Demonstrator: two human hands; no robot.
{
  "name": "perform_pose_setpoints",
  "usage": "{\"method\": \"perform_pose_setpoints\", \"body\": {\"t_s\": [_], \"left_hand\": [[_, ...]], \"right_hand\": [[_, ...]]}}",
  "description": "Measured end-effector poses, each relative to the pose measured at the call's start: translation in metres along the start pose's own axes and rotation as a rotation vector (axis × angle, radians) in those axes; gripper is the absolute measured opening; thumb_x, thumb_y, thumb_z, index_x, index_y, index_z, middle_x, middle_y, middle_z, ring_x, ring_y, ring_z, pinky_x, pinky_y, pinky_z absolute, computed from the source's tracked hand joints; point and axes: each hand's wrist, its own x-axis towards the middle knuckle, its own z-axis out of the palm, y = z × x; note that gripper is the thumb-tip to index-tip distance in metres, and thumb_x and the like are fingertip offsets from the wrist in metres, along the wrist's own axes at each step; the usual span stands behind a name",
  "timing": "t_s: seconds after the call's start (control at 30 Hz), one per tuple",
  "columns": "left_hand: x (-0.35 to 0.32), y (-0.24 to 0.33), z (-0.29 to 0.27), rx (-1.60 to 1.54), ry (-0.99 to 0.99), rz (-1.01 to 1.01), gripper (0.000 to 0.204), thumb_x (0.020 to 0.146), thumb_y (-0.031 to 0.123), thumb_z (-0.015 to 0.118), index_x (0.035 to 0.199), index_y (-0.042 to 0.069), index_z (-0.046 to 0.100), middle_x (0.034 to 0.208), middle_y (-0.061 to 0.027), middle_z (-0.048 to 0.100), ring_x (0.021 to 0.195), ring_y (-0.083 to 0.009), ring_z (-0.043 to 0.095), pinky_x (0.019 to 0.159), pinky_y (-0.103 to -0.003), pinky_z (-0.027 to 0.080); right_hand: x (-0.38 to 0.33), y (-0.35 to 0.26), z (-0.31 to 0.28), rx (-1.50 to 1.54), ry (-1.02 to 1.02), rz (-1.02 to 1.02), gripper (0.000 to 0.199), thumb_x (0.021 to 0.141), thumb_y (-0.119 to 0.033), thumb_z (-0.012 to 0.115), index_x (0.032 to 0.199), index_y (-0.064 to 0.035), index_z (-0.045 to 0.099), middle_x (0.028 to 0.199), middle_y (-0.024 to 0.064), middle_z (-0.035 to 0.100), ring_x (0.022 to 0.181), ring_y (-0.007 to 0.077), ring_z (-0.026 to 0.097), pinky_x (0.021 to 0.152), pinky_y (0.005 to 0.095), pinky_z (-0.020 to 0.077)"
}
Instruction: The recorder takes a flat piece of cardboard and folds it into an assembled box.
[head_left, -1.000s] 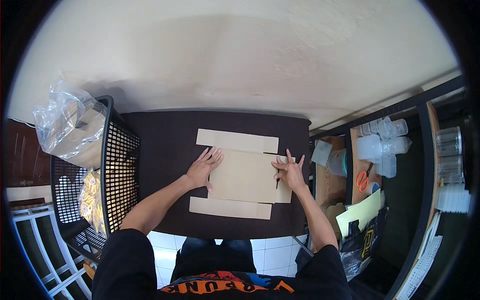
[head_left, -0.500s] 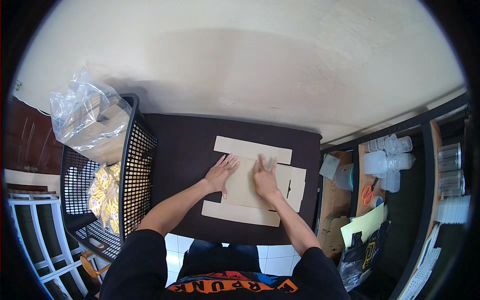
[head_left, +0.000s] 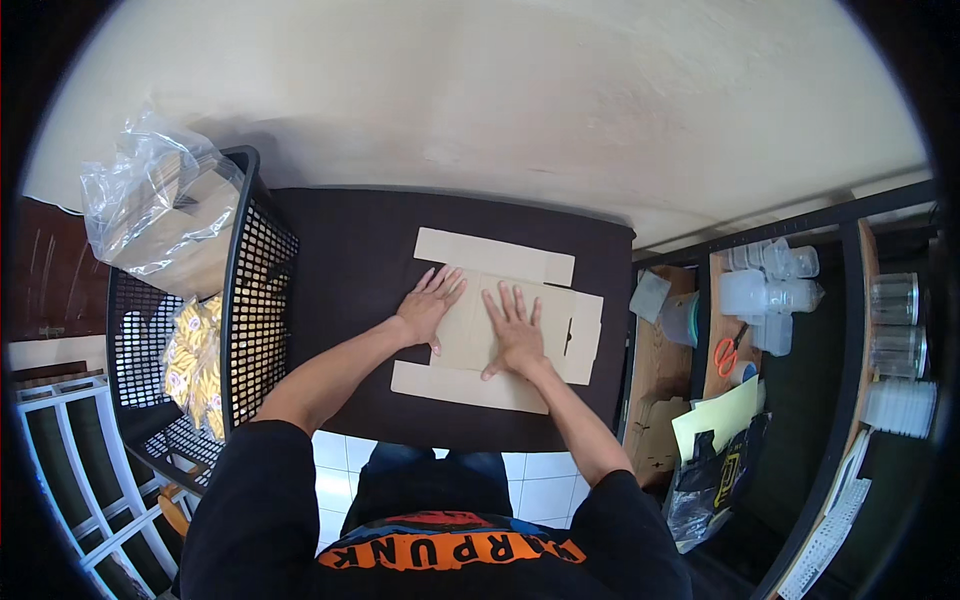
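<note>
A flat, unfolded cardboard box blank lies on the dark table top in front of me. Long side flaps stretch along its far and near edges, and a small slot shows near its right end. My left hand presses on the left end of the cardboard with fingers spread. Flat on the middle panel rests my right hand, its fingers apart too. Neither hand grips anything.
Left of the table stands a black plastic basket, holding yellow-wrapped packets and a clear bag of cardboard. On the right, a shelf holds clear plastic containers, orange scissors and yellow paper.
My right hand has gone from partly curled fingers to lying spread and flat, slightly farther left on the cardboard. My left hand stays on the left end. The whole view has shifted slightly.
</note>
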Motion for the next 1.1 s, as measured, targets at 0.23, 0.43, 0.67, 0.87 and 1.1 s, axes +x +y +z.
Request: {"method": "perform_pose_setpoints", "body": {"t_s": [0.23, 0.43, 0.67, 0.87, 1.1], "left_hand": [[0.010, 0.012, -0.007, 0.053, -0.009, -0.034, 0.145, 0.046, 0.040, 0.099, 0.160, 0.002, 0.018, 0.169, -0.0186, 0.013, 0.157, -0.0349, 0.008, 0.128, -0.050, 0.008], [0.040, 0.112, 0.000, -0.092, -0.064, -0.158, 0.160, 0.038, 0.050, 0.099, 0.156, -0.014, 0.011, 0.166, -0.0292, 0.010, 0.156, -0.0426, 0.003, 0.124, -0.062, 0.000], [0.091, 0.167, 0.002, 0.280, -0.129, -0.003, 0.168, 0.037, 0.064, 0.094, 0.159, -0.007, 0.004, 0.168, -0.0269, 0.007, 0.156, -0.0414, -0.002, 0.123, -0.063, -0.003], [0.057, 0.116, 0.012, -0.013, 0.026, -0.078, 0.173, 0.028, 0.063, 0.095, 0.162, 0.002, 0.004, 0.168, -0.0261, 0.004, 0.157, -0.0402, -0.001, 0.124, -0.061, -0.003], [-0.011, 0.065, 0.018, -0.068, 0.092, -0.281, 0.159, 0.043, 0.059, 0.095, 0.158, -0.009, 0.008, 0.166, -0.0292, 0.008, 0.156, -0.0419, 0.005, 0.126, -0.056, 0.003]], "right_hand": [[-0.045, 0.101, -0.017, -0.080, -0.027, 0.218, 0.170, 0.028, -0.042, 0.100, 0.165, -0.0276, 0.000, 0.171, 0.0130, -0.003, 0.157, 0.0407, 0.000, 0.119, 0.0729, 0.0046], [-0.062, 0.118, -0.003, 0.012, 0.018, 0.163, 0.171, 0.025, -0.042, 0.100, 0.165, -0.0276, 0.003, 0.172, 0.0130, -0.003, 0.156, 0.0444, -0.002, 0.119, 0.0734, 0.0031], [-0.059, 0.122, 0.011, 0.072, 0.023, 0.131, 0.173, 0.024, -0.044, 0.100, 0.165, -0.0252, 0.002, 0.170, 0.0180, -0.006, 0.155, 0.0469, -0.007, 0.116, 0.0759, -0.0028], [-0.062, 0.129, -0.001, -0.040, -0.073, 0.145, 0.177, 0.024, -0.049, 0.099, 0.164, -0.0224, -0.005, 0.170, 0.0184, -0.013, 0.154, 0.0485, -0.010, 0.115, 0.0772, 0.0006], [-0.076, 0.122, -0.005, 0.002, 0.031, 0.036, 0.166, 0.026, -0.036, 0.100, 0.165, -0.0222, 0.011, 0.171, 0.0170, -0.001, 0.155, 0.0454, 0.003, 0.120, 0.0702, 0.0064]]}}
